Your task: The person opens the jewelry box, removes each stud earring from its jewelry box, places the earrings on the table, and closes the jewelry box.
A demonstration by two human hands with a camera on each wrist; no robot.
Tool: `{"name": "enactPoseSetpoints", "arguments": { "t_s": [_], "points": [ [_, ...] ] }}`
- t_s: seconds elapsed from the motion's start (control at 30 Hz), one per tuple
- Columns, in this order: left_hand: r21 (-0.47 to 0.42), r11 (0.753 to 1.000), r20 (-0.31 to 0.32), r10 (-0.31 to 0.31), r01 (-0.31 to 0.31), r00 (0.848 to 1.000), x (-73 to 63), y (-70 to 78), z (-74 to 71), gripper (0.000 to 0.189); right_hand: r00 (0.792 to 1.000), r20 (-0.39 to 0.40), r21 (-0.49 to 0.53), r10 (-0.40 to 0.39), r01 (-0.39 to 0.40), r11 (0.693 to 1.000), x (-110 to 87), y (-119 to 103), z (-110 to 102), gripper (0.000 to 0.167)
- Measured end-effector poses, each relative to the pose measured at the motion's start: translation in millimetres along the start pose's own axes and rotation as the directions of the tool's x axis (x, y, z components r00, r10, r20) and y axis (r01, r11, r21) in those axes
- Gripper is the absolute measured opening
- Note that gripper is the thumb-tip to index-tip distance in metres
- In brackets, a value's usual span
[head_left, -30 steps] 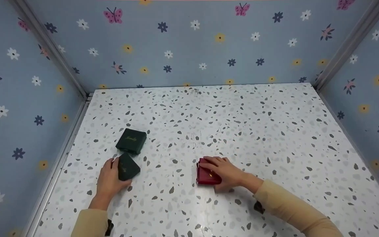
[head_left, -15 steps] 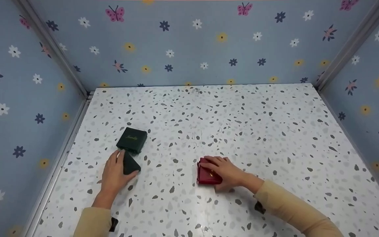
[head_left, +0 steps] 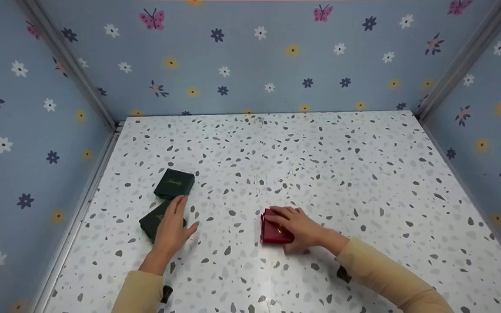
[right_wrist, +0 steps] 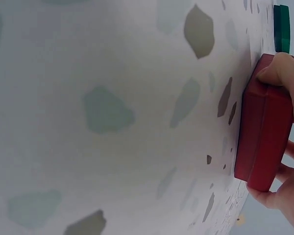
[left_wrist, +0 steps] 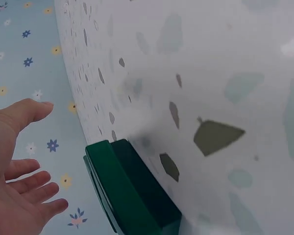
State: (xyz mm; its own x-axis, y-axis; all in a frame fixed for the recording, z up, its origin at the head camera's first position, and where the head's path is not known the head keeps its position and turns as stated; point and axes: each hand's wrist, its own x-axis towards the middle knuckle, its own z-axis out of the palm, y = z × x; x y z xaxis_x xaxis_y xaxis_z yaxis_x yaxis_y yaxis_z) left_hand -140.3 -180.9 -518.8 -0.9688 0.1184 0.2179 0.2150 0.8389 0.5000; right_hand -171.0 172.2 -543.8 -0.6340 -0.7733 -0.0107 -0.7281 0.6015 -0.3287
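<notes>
A small dark green jewelry box (head_left: 151, 222) lies turned at an angle on the speckled table, partly hidden under my left hand (head_left: 171, 230). That hand hovers over its right side with fingers extended and the thumb apart; in the left wrist view nothing is between them, and a green box (left_wrist: 132, 191) stands beside them. Just behind sits a second green jewelry box (head_left: 175, 183) with gold script on its lid. Toward the middle, my right hand (head_left: 302, 230) grips a red jewelry box (head_left: 273, 232). Thumb and fingers hold the red box (right_wrist: 264, 127) at opposite sides in the right wrist view.
The white table (head_left: 320, 156) has grey speckles. Blue flowered panels enclose it at the back (head_left: 250, 56), left (head_left: 33, 130) and right (head_left: 485, 117), with metal strips (head_left: 72, 65) along the corners.
My left hand has let go of the nearer green box and shifted right across it, fingers straightening. More of that box's left side shows now. The right hand and red box have stayed put.
</notes>
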Motion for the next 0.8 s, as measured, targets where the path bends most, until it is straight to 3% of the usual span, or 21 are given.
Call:
{"name": "enactPoseSetpoints", "arguments": {
  "t_s": [0.43,0.8],
  "points": [
    [-0.1,0.994,0.081,0.042,-0.034,0.996,9.0,26.4,28.5,0.067,1.0,0.009,-0.001,0.002,-0.002,1.0,1.8,-1,1,0.098],
    [-0.21,0.977,0.18,0.085,-0.046,0.98,12.9,44.0,50.9,0.067,1.0,0.008,-0.009,0.005,-0.005,1.0,-0.2,0,1,0.098]
  ]
}}
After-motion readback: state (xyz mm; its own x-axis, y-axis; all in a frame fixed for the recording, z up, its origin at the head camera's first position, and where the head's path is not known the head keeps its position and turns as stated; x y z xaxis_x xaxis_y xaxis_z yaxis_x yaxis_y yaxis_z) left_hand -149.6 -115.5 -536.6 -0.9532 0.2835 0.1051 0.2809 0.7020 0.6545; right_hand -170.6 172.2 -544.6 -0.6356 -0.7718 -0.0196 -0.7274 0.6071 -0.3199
